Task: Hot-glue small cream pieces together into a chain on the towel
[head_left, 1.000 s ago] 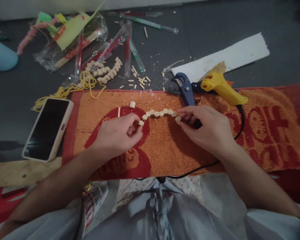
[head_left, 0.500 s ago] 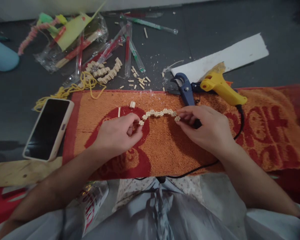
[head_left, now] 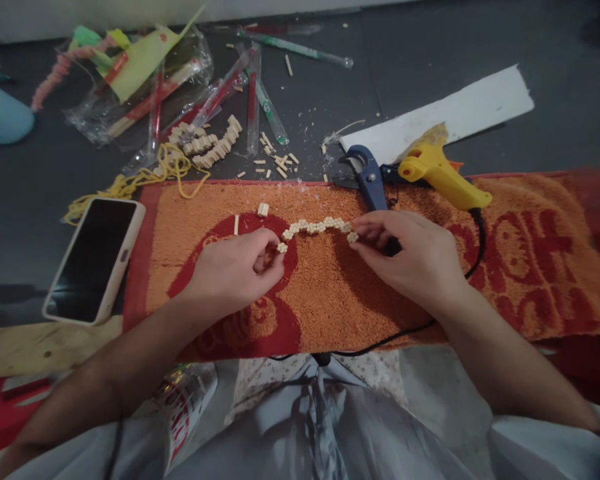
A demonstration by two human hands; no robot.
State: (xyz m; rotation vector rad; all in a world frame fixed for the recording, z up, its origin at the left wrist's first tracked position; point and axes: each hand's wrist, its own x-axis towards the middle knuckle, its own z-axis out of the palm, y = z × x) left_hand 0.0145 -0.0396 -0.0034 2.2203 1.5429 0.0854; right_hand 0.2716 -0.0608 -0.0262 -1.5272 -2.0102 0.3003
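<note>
Currently left hand point(head_left: 237, 270) and right hand point(head_left: 413, 257) pinch opposite ends of pale, arched flower-cluster chain point(head_left: 316, 228) over orange-and-red terry towel point(head_left: 330, 293). Exact contact partly hidden by fingers; blue hand tool point(head_left: 371, 181) disappears behind right hand.

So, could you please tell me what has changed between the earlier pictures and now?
Nothing has visibly changed in the work; the scene shifts only slightly in the picture, probably from the camera moving. Nothing was taken hold of or let go: the left hand and right hand keep their grip at opposite ends of the chain of pale pieces. The phone and yellow glue gun stayed put.
</note>
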